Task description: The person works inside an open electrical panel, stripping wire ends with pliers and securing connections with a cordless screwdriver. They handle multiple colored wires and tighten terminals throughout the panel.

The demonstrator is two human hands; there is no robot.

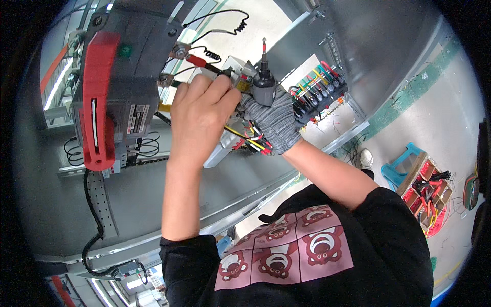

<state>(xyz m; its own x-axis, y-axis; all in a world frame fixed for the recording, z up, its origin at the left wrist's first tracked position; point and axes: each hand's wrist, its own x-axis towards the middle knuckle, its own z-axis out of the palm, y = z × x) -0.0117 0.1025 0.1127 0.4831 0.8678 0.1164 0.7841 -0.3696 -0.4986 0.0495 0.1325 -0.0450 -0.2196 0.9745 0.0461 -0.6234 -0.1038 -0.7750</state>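
Note:
My bare left hand is closed, fingers curled down among wires and small parts; what they grip is hidden beneath them. Beside it my right hand, in a grey knitted glove, wraps around a dark screwdriver, whose red-collared bit points up and away. Just beyond the left hand's fingers runs a black cable with a red sleeve, bolted to a metal terminal. Below the hands, a bundle of yellow, red and black wires comes out.
At left stands a grey switch unit with a large red handle. Right of the glove, a terminal row carries coloured wires. Grey metal cabinet walls surround the hands. On the floor at right are a blue stool and a wooden parts box with tools.

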